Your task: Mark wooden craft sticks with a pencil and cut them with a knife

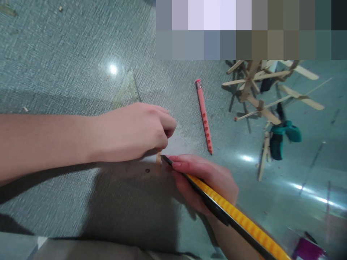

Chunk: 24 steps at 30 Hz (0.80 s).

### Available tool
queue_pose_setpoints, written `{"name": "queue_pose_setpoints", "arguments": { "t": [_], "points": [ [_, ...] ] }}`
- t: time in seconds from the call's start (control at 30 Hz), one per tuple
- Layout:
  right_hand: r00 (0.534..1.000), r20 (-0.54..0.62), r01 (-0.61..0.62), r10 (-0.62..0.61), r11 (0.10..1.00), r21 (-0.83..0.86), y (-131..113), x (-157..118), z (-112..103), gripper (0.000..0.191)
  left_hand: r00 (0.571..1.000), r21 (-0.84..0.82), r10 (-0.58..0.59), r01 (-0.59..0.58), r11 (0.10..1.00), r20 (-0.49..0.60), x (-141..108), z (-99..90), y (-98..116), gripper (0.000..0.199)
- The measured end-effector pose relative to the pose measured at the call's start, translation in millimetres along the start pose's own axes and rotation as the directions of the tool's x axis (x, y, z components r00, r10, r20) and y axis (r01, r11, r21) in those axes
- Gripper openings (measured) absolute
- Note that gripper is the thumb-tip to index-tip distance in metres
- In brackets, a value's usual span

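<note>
My right hand [206, 177] is wrapped round a yellow and black utility knife [235, 213], a finger lying along its front end. The blade tip meets a narrow wooden craft stick [158, 164], whose short end sticks out from under my left hand [141, 131]. The fingers of that hand are curled and pressed down on the stick; most of it is hidden beneath them. Behind my left hand, a clear triangle ruler [127, 90] lies partly covered. A pink pencil [204, 117] with a row of dimples lies beyond my right hand.
A structure of wooden sticks [252, 79] stands at upper right. Beside it are teal-handled scissors or pliers [284, 135] and a loose stick piece [262, 159]. A purple item [309, 249] sits at lower right. Wood scraps dot the textured table [54, 65]. Blocks of colour cover the top right.
</note>
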State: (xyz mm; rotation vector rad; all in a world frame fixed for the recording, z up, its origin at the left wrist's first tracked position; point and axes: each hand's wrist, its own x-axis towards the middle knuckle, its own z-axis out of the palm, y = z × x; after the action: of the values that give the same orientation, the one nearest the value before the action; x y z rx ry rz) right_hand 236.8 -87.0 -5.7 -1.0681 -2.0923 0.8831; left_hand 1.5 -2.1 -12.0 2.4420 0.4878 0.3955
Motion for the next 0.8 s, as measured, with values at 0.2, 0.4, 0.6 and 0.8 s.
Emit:
{"name": "queue_pose_setpoints", "arguments": {
  "t": [0.2,0.4,0.6,0.8],
  "points": [
    [0.999,0.022,-0.031,0.031,0.999,-0.006,-3,0,0,0.036,1.000,0.006,-0.010,0.010,1.000,0.025,-1,-2.4,2,0.033],
    [0.999,0.023,-0.022,0.022,1.000,-0.013,-3,-1,1,0.033,0.996,0.107,-0.019,0.010,0.994,0.083,-1,-3.6,5,0.026],
    [1.000,0.020,-0.020,0.022,0.998,-0.055,-9,-2,3,0.031,0.982,0.239,-0.035,-0.011,0.971,0.187,5,-8.0,11,0.020],
    [0.999,0.052,0.020,-0.015,0.994,-0.105,-14,-2,3,0.025,0.993,0.328,0.041,-0.074,0.942,0.107,0,-3.6,21,0.021]
  ]
}}
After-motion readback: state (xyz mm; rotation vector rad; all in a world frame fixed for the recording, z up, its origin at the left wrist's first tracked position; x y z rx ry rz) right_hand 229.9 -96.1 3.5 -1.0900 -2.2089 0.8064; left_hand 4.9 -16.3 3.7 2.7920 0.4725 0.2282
